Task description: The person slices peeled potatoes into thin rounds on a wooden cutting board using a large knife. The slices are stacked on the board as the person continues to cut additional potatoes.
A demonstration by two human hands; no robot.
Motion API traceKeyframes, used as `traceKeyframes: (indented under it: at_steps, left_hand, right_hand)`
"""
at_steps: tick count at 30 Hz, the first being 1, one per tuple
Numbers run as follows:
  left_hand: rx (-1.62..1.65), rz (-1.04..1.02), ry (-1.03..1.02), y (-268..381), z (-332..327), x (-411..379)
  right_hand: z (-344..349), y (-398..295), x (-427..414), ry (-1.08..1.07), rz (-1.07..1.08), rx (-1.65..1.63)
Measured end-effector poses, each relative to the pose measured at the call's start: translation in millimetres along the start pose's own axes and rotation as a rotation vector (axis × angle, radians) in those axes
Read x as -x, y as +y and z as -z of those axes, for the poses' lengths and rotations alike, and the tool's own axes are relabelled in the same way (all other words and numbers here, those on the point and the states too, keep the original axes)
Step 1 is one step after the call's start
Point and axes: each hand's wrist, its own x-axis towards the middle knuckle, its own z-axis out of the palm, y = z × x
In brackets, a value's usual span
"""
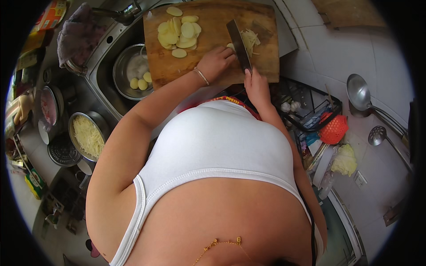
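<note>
A wooden cutting board [213, 20] lies at the sink's right side. My right hand [257, 85] grips a cleaver [239, 45] by its handle, the blade angled across the board. Left of the blade, my left hand [218, 62] rests with curled fingertips on pale potato slices [231, 46], partly hidden by hand and blade. Thin potato shreds [250, 39] lie just right of the blade. A loose pile of potato slices [178, 31] covers the board's upper left part.
In the sink [96, 71] stands a metal bowl [121, 68] with several peeled potatoes [143, 84]. A metal pot of shreds [87, 136] is on the left counter. A black wire rack [311, 88] with garlic [290, 106] stands right of my right arm; a ladle [358, 92] hangs on the tiled wall.
</note>
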Motion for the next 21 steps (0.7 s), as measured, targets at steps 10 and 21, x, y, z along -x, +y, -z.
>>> traceKeyframes:
  at_steps: [10,21]
  left_hand:
    - [-0.013,0.046,-0.083,2,1,2]
    - [0.005,0.006,0.005,-1,-2,1]
  right_hand:
    - [-5,-29,-8,-0.039,-0.101,0.201]
    - [-1,0,-4,-0.004,-0.023,-0.043]
